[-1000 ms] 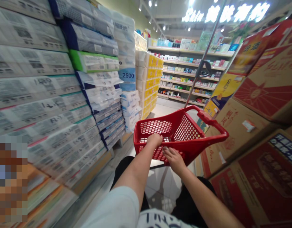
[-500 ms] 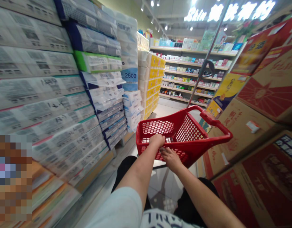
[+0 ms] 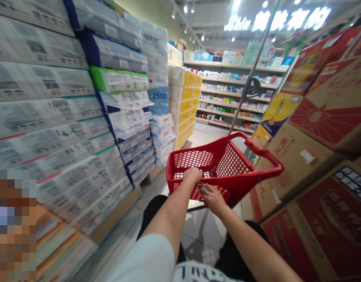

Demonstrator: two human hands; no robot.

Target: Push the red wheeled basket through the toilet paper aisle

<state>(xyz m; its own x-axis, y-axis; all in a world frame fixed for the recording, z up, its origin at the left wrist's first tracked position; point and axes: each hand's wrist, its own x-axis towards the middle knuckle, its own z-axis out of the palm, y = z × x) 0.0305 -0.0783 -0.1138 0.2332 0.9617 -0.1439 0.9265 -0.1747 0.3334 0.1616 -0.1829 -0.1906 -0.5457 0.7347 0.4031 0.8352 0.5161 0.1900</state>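
Note:
A red plastic shopping cart (image 3: pixel 236 182) with mesh walls stands right in front of me, turned sideways, its handle at the right. My left hand (image 3: pixel 193 175) is closed over the rim of its near side, the fingers reaching inside the basket. Just below and to the right, my right hand (image 3: pixel 212 197) lies against the outside of the same mesh wall. Its fingers are a little bent and apart, with the fingertips near my left wrist. The mesh floor of the basket shows past my left hand.
Stacked packs of wrapped paper (image 3: pixel 80 113) line the left side, with yellow-and-white packs (image 3: pixel 186 105) farther along. Cardboard boxes (image 3: pixel 312 145) are piled close on the right. A slanted metal pole (image 3: pixel 240 107) rises behind the cart. Shelves of small goods (image 3: pixel 227 81) stand at the back.
The view has shifted slightly, so the cart and stacks sit a little farther left and the background a little lower. Both hands keep the same place on the cart.

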